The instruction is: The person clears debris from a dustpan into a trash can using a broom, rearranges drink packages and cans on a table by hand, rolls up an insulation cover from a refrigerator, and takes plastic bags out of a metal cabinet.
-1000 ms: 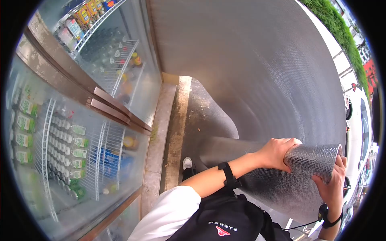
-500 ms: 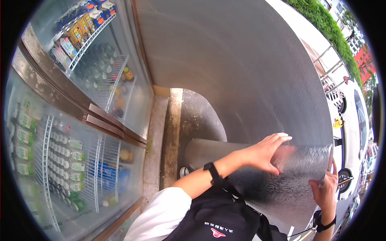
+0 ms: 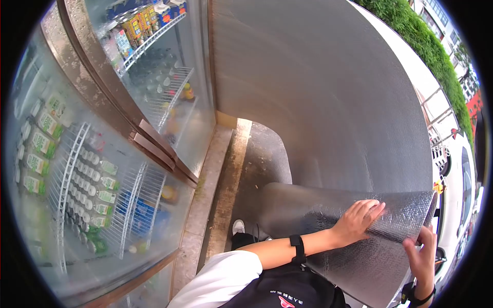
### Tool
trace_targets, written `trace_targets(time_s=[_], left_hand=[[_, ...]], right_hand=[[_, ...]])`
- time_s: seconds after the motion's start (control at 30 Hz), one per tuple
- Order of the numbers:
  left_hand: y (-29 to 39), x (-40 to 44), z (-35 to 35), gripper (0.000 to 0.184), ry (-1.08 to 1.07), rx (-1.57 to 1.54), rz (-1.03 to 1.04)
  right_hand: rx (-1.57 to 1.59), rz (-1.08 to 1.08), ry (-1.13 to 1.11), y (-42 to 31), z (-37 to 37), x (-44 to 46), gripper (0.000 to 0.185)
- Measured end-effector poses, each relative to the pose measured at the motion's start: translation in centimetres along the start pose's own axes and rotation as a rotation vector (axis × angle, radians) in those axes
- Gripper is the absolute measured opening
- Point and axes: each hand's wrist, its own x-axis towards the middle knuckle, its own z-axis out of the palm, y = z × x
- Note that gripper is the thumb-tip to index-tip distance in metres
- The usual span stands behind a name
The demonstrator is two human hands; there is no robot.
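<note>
A large silver foil sheet [image 3: 318,102] stands as a curved wall, its near end folded or rolled over in front of the body. My left hand [image 3: 357,222] lies on top of this foil roll, fingers stretched and slightly apart, palm against the surface. At the right end of the roll, my right hand [image 3: 423,254] pinches the sheet's edge, thumb on the near side and fingers at the rim. The fingertips of my right hand are partly hidden by the foil.
On the left is a glass-door fridge [image 3: 133,138] with bottles and cartons on wire racks. A kerb [image 3: 205,190] runs along its base. A shoe [image 3: 238,227] shows below. Beyond the sheet are a white car [image 3: 465,190] and a hedge [image 3: 421,41].
My left hand has come down onto the roll from a raised, spread pose. The roll's near flap has opened out lower, and my right hand remains at its edge. The view has shifted slightly.
</note>
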Motion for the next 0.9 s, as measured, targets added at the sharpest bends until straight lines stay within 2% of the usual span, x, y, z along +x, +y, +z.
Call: trace_targets(time_s=[0.07,0.1,0.17,0.2,0.3,0.37,0.43,0.47,0.57,0.63,0.7,0.73,0.8,0.9], left_hand=[[-0.7,0.2,0.2,0.077,0.13,-0.004,0.014],[-0.9,0.1,0.3,0.07,0.136,-0.014,0.008],[-0.9,0.2,0.4,0.057,0.149,-0.042,-0.007],[-1.0,0.2,0.4,0.056,0.136,-0.052,-0.018],[-1.2,0.1,0.0,0.053,0.093,-0.092,-0.062],[-1.1,0.3,-0.1,0.054,0.067,-0.123,-0.09],[-1.2,0.4,-0.1,0.056,0.047,-0.138,-0.125],[-1.1,0.5,-0.1,0.058,0.036,-0.151,-0.141],[-1.5,0.4,-0.1,0.063,0.015,-0.17,-0.09],[-1.8,0.5,-0.6,0.073,-0.104,-0.221,-0.161],[-2.6,0.6,-0.6,0.089,-0.167,-0.226,-0.124],[-2.4,0.7,-1.2,0.096,-0.218,-0.175,-0.206],[-1.2,1.0,-2.0,0.114,-0.32,0.004,-0.138],[0.6,1.2,0.0,0.13,-0.373,0.024,-0.083]], right_hand=[[-0.053,-0.245,-0.156,-0.7,-1.0,0.0,0.035],[-0.011,-0.237,-0.202,-0.1,-1.0,0.0,0.041],[-0.173,-0.313,-0.138,-0.3,-0.8,0.0,0.044],[-0.257,-0.349,-0.107,-0.3,-0.8,0.0,0.048],[-0.249,-0.138,0.038,2.2,0.2,-0.5,0.054],[-0.484,-0.285,0.153,2.9,0.0,0.1,0.052],[-0.573,-0.352,0.242,3.6,0.0,0.6,0.036],[-0.618,-0.382,0.29,3.9,0.0,0.9,0.029],[-0.428,-0.42,0.232,7.7,0.2,1.3,0.028],[-0.398,-0.382,0.181,7.2,0.5,1.7,0.03],[-0.432,-0.467,0.123,6.9,0.4,2.3,0.03],[-0.404,-0.43,0.052,6.8,0.0,2.3,0.032],[-0.388,-0.33,0.057,7.4,0.0,1.9,0.032],[-0.294,-0.156,0.159,6.6,0.0,1.2,0.028]])
